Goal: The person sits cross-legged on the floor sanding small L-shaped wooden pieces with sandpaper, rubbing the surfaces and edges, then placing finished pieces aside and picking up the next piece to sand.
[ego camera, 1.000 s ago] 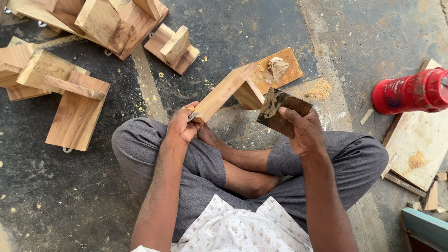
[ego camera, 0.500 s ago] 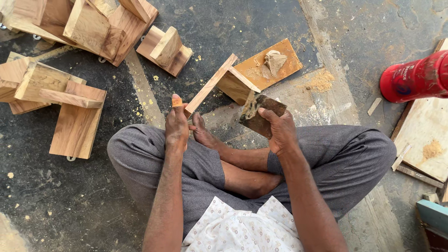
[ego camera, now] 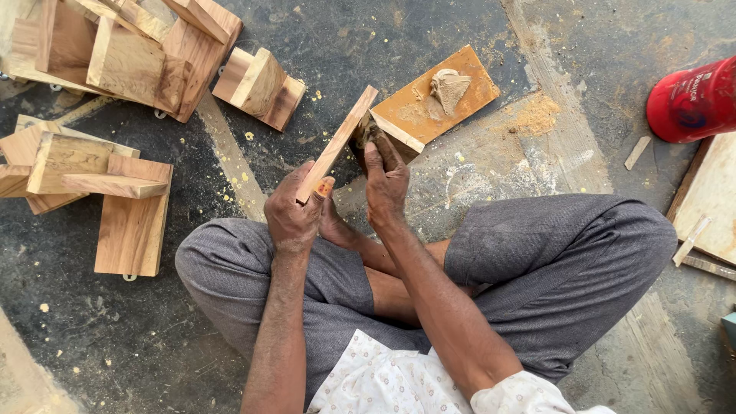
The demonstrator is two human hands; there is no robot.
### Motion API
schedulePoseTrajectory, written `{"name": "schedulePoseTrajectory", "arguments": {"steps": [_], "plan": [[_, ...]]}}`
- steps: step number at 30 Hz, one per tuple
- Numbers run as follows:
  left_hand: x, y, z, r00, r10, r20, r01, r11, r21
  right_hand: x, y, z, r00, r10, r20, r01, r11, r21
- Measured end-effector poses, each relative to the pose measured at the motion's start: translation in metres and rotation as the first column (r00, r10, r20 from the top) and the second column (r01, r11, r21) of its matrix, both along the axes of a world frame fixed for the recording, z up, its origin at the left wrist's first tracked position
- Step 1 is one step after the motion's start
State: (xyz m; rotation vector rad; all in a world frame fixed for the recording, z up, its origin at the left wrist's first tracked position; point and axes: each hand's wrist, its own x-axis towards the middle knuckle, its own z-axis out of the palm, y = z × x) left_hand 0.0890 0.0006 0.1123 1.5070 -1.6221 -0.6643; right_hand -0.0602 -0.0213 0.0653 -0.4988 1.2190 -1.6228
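Two heaps of joined wooden pieces lie at the far left: one pile of blocks [ego camera: 123,54] at the top edge, about eleven o'clock, and a second wooden assembly [ego camera: 92,192] below it at nine o'clock. A single small block [ego camera: 261,86] sits alone between the upper heap and the hands, with bare dark floor [ego camera: 115,337] open toward seven o'clock.

The left hand [ego camera: 295,215] is closed in a fist-like grip round the lower end of one wooden strip [ego camera: 341,138]. The strip's long axis runs from seven o'clock up to one o'clock, its upper end touching a flat board [ego camera: 452,107]. The right hand [ego camera: 386,184], just beside the left, has its fingers pressed together and laid flat over a dark piece at the board's near corner; what lies beneath them cannot be told. One small lump [ego camera: 448,86] rests on the board.

One red canister [ego camera: 694,100] lies at two o'clock by the right edge, beside a pale plank [ego camera: 713,199].
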Motion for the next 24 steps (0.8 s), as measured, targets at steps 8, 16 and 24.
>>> {"name": "schedulePoseTrajectory", "arguments": {"steps": [8,16,24], "plan": [[0.001,-0.004,-0.003,0.998,-0.015,-0.057,0.018,0.999,0.043,0.01,0.027,0.032,0.834,0.237,-0.498,-0.19,0.971,0.144],[-0.001,0.0,-0.009,0.998,-0.041,-0.044,0.041,0.999,0.004,-0.017,0.001,-0.001,0.998,0.037,-0.051,-0.034,0.997,0.066],[0.002,-0.003,-0.017,0.994,-0.084,-0.067,0.084,0.996,0.006,-0.028,0.013,-0.009,0.972,0.227,-0.064,-0.227,0.974,0.007]]}}
